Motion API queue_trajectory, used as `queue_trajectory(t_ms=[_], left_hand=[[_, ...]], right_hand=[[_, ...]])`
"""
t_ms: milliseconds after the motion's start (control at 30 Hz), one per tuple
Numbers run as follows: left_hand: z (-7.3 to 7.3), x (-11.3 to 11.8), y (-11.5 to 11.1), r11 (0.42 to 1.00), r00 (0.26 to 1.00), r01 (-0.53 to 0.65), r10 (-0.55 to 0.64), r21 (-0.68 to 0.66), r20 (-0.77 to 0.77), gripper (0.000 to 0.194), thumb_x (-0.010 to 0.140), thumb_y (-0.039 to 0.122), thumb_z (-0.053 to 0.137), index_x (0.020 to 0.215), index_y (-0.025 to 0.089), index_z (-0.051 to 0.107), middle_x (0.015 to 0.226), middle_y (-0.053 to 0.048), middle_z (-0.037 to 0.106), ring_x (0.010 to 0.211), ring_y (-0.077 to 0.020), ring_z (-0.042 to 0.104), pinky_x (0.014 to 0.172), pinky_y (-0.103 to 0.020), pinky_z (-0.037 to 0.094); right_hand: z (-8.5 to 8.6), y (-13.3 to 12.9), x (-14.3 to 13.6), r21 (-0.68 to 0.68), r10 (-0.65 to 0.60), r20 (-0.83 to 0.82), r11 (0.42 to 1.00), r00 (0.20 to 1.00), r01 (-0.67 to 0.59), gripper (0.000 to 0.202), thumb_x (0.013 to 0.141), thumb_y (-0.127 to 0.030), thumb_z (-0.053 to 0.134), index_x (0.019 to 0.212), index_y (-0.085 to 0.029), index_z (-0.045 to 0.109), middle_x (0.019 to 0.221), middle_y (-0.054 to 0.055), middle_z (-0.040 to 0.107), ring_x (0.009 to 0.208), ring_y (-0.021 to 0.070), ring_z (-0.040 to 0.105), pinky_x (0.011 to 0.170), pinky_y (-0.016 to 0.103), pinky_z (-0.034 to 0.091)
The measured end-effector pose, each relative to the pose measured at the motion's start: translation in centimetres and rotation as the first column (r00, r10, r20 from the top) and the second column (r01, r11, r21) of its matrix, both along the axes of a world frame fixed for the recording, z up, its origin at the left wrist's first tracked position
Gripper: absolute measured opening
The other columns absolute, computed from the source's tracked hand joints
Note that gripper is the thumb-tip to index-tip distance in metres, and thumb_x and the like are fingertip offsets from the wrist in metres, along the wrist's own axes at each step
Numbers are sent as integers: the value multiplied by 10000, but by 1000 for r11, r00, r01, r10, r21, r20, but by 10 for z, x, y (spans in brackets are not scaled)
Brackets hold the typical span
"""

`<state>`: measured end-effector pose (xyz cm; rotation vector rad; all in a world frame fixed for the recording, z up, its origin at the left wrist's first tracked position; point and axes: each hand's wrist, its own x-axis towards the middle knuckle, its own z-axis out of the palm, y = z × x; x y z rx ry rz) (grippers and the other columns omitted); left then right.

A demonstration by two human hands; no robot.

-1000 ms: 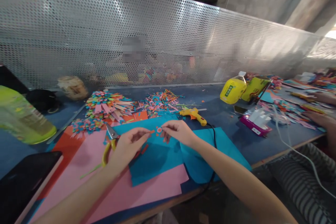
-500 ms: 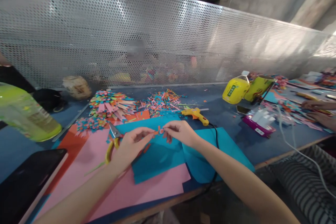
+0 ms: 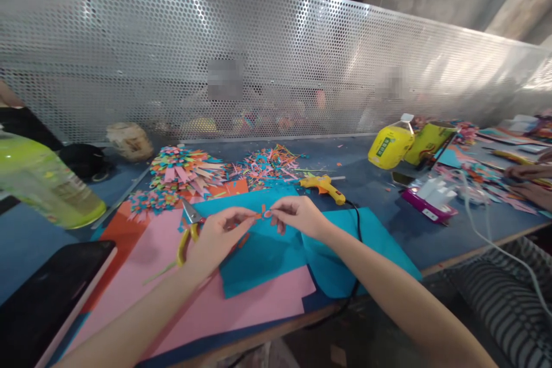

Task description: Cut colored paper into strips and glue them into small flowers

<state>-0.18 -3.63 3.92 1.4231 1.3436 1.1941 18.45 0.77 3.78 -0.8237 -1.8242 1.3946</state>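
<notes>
Over a blue paper sheet point(image 3: 263, 270), my left hand point(image 3: 224, 236) and my right hand point(image 3: 299, 217) almost meet. Between their fingertips is a small orange paper piece point(image 3: 263, 209), with a strip pointing up; both hands pinch it. Its exact folds are too small to make out. Beside my left wrist lie scissors point(image 3: 183, 247) with yellow handles and the blades pointing away. Short orange strips point(image 3: 242, 240) rest on the blue sheet near my left fingers. Beneath lies a large pink sheet point(image 3: 181, 316).
Behind are a pile of folded paper strips point(image 3: 185, 169), paper scraps point(image 3: 271, 164) and a yellow glue gun point(image 3: 323, 187) with a black cord. A green bottle point(image 3: 47, 184) and a dark phone point(image 3: 56, 299) lie left. A yellow bottle point(image 3: 390, 144) and another person's hand point(image 3: 532, 192) are right.
The whole view has shifted slightly. Both hands keep their pinch on the orange paper piece, with hardly any movement of the fingers.
</notes>
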Motion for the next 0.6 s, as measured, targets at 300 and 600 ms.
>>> queue_trajectory(t_ms=[300,600], left_hand=[[-10,-4,1,988,989,151,-151,14,3,256,717,392,587,851,178,634,605,15,546,462,-74,437,449,-202,356],[-8,-3,1,973,970,222,-215,-55,115,259,720,387,593,858,168,605,603,23,542,472,-71,427,455,-201,341]], right_hand=[[-1,0,2,46,10,14,999,1000,-10,243,766,-359,545,804,-129,615,647,8,596,468,74,560,466,203,479],[-1,0,3,52,22,22,998,1000,-23,221,768,-342,548,790,-130,606,632,0,589,466,73,559,473,200,475]])
